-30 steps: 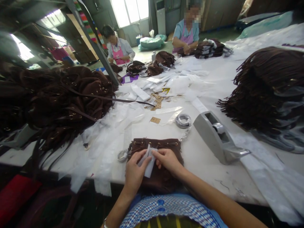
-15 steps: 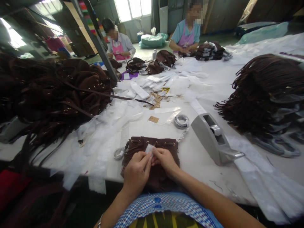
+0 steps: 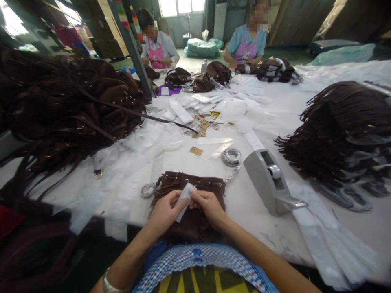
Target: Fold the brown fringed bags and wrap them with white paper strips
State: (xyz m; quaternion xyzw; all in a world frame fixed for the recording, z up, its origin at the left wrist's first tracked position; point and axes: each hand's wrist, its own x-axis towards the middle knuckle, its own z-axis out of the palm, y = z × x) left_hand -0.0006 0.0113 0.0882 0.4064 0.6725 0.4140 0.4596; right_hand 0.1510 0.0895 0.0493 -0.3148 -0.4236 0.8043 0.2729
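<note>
A brown fringed bag (image 3: 210, 183) with gold eyelets lies at the table's near edge, in front of my body. Over it, a narrow white strip of thin wrapping (image 3: 185, 200) is pinched between both hands. My left hand (image 3: 166, 209) grips the strip's left side, thumb on top. The fingers of my right hand (image 3: 209, 205) close on its upper right end. Beside the bag are a wrapped coil (image 3: 148, 189) on the left and a larger grey wrapped strap coil (image 3: 231, 156) at the upper right, joined to the bag by a wrapped chain.
A grey tape dispenser (image 3: 265, 183) stands to the right, near white strips (image 3: 324, 240). Brown bags are heaped at left (image 3: 100, 97), and a fringed stack (image 3: 342, 126) rises at right. Tags (image 3: 196, 151) and wrapping litter the middle. Two people (image 3: 159, 49) work across the table.
My left hand has shifted left and down along the white strip, so more of the strip shows between my hands. The view has moved slightly.
</note>
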